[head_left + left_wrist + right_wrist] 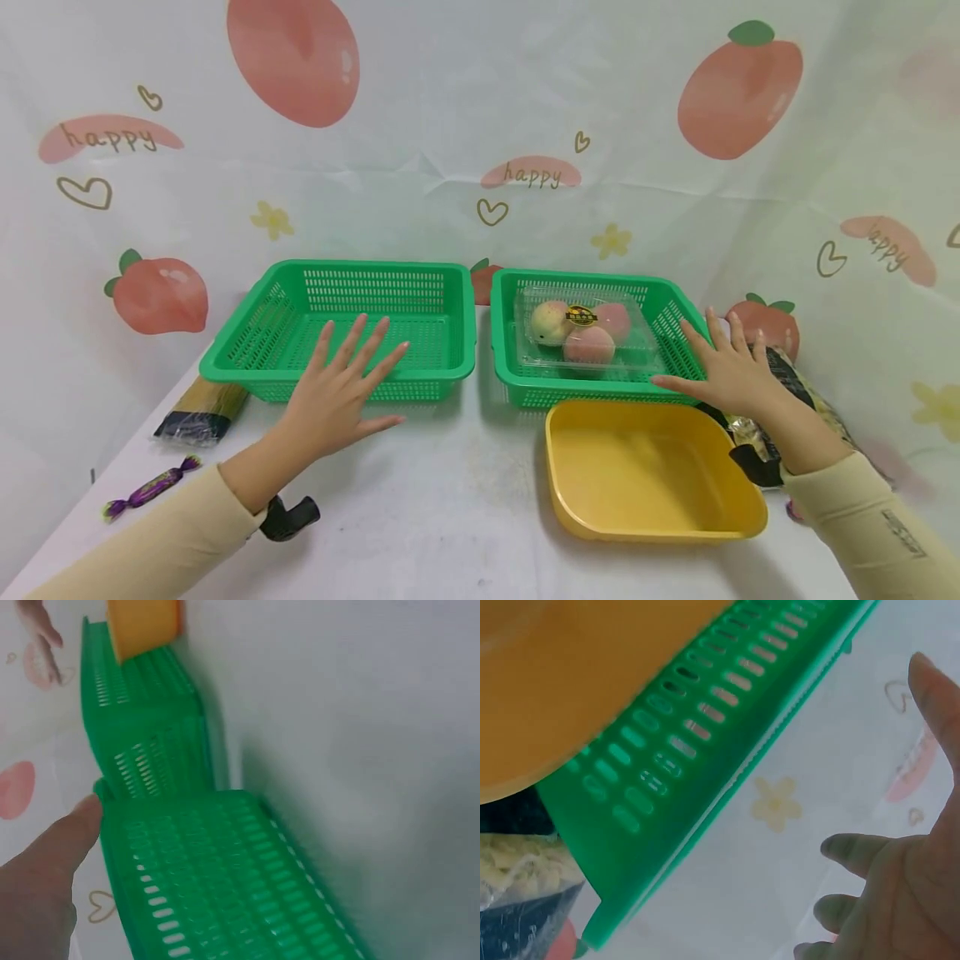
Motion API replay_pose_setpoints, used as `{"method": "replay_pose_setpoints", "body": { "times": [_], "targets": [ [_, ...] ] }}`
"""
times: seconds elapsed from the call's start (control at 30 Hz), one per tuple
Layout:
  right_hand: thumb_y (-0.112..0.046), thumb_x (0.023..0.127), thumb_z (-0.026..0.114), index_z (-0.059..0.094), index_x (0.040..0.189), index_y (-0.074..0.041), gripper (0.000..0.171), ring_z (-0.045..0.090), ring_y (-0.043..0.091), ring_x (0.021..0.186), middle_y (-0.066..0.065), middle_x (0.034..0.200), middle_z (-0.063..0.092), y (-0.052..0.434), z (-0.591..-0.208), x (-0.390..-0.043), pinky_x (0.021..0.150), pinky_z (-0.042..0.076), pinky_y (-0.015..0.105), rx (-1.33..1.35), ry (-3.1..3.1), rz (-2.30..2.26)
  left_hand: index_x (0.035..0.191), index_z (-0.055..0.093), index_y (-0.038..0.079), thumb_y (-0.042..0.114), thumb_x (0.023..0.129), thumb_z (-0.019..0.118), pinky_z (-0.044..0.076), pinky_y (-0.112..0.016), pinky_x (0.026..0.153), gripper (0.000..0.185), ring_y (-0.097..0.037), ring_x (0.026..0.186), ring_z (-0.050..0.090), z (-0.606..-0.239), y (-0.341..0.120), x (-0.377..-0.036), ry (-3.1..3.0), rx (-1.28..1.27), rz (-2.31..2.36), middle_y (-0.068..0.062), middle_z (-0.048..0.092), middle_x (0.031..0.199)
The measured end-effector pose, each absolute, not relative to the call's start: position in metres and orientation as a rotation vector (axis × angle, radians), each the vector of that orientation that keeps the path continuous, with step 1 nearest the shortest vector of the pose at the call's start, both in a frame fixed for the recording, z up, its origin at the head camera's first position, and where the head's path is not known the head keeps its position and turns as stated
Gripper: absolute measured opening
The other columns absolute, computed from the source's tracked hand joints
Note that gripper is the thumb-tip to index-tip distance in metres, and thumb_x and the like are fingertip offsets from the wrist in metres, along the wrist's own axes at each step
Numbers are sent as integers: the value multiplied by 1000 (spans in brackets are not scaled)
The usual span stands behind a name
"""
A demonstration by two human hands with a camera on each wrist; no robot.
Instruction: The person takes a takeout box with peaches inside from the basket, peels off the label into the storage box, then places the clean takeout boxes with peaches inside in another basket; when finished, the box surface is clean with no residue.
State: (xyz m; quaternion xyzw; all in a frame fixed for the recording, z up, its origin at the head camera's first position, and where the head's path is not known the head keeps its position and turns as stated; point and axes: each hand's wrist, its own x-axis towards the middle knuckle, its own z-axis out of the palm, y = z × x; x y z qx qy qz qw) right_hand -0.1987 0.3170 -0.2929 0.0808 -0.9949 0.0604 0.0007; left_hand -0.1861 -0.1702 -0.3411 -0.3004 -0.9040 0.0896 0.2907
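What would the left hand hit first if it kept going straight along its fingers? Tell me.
Probably the left green basket: the left hand hovers open, fingers spread, pointing up and away over its near rim. Height above the rim is unclear, so it may pass over into the basket.

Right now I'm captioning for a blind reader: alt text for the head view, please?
Two open hands, left hand and right hand, hover over a white table before two green baskets; the right basket holds a clear box of peaches, the left basket nothing. A yellow tray sits nearer.

"happy" is printed on the peach-patterned backdrop (pixel 480 125) several times beyond both hands; the clear fruit box's (pixel 581 337) round sticker (too small) stays unreadable.
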Motion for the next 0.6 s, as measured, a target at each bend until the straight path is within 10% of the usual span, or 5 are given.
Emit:
{"method": "replay_pose_setpoints", "body": {
  "times": [0.27, 0.6],
  "targets": [
    [-65, 87, 43, 3, 149, -4, 97, -19, 56, 132, 35, 147, -17, 322, -285, -229, 101, -16, 72, 197, -3206, 331, 145, 34, 17, 64, 80, 55, 20, -54, 114, 83, -37, 140, 23, -336, -144, -195, -2505, -819, 266, -18, 28, 152],
    [-62, 91, 38, 9, 147, 2, 90, -15, 62, 129, 39, 145, -17, 326, -269, -261, 99, -13, 75, 158, -3290, 370, 140, 43, 9, 50, 85, 60, 27, -52, 112, 71, -39, 138, 29, -342, -104, -207, -2502, -926, 97, -21, 33, 148]
  ]
}}
